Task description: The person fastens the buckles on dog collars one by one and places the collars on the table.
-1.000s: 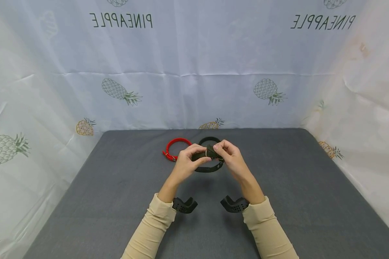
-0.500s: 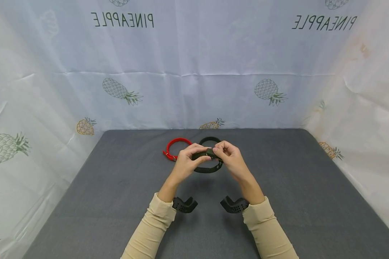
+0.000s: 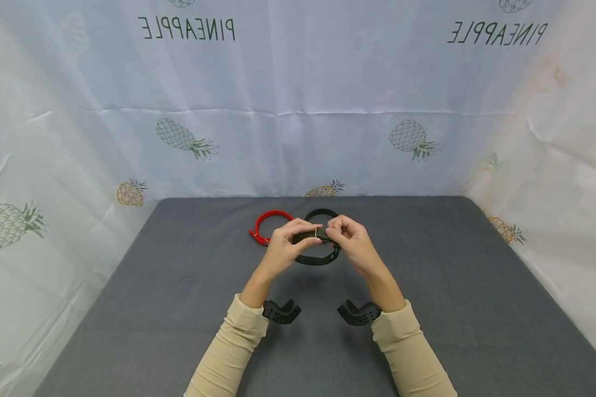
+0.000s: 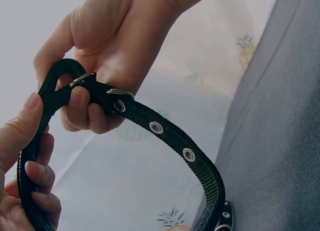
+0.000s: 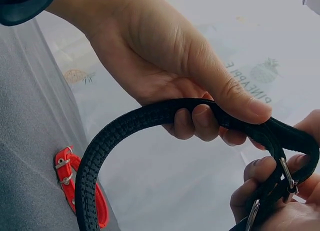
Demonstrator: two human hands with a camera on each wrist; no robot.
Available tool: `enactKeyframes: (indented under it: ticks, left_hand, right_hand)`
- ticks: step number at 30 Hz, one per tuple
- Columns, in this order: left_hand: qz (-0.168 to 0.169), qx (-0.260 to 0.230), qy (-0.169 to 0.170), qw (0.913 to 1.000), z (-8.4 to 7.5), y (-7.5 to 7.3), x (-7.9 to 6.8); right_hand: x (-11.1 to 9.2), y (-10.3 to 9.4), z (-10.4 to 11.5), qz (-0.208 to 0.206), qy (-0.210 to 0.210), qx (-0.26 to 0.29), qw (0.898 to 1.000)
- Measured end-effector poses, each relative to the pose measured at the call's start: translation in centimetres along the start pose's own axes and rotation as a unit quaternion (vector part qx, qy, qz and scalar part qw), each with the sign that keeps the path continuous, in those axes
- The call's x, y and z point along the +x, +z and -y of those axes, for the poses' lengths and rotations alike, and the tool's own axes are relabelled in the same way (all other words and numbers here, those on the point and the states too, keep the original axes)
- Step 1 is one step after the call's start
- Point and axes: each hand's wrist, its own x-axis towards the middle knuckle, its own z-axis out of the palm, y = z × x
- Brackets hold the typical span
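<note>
A dark green pet collar [image 3: 318, 260] with metal eyelets is held up between both hands. My left hand [image 3: 282, 242] grips its padded strap, thumb on one side and fingers curled round the other. My right hand [image 3: 354, 238] pinches the strap near the metal buckle [image 4: 82, 80], where the band bends into a small loop. In the left wrist view, a second metal ring [image 4: 120, 93] sits beside the buckle, and the eyelets [image 4: 156, 127] run down the hanging side. The right fingers [image 5: 257, 171] partly cover the strap in the right wrist view.
A red collar [image 3: 273, 213] with metal fittings lies on the grey table [image 3: 203, 309] at the back, left of centre. Behind the hands lies a black collar [image 3: 320, 212], partly hidden by them. A pineapple-print curtain [image 3: 298, 149] hangs along the table's far edge.
The piece of strap that stood up by the right fingertips a second ago now lies flatter, and the metal piece between the hands shows again. Both hands stay nearly in place.
</note>
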Motion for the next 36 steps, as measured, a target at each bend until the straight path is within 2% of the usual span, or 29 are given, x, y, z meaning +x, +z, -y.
enactKeyframes:
  ticks: [5,9,18,22,28,32,36]
  left_hand:
    - [0.011,0.002,-0.002,0.9999,0.1,-0.1,0.0]
    - [0.019,0.004,-0.002,0.9998,0.1,-0.2,0.0]
    - [0.025,-0.036,-0.009,0.999,0.0,-0.1,0.0]
    - [0.029,-0.039,-0.021,0.9986,-0.2,-0.1,0.0]
    - [0.019,-0.054,-0.041,0.9975,-0.6,-0.4,0.0]
    - [0.022,-0.066,-0.049,0.9964,-0.6,-0.5,0.0]
    - [0.04,-0.067,-0.052,0.9956,-0.7,-0.5,0.0]
  right_hand:
    - [0.1,-0.2,-0.2,-0.001,-0.006,-0.001,1.0]
    - [0.2,-0.4,-0.4,-0.014,0.008,-0.007,1.0]
    - [0.1,-0.7,-0.2,-0.011,0.015,-0.008,1.0]
    - [0.1,-1.2,-0.2,0.008,0.037,0.005,0.999]
    - [0.1,-2.4,-0.3,0.068,0.077,-0.008,0.995]
    - [0.2,-2.7,-0.5,0.095,0.079,-0.006,0.992]
    - [0.2,-2.5,-0.7,0.105,0.055,-0.006,0.993]
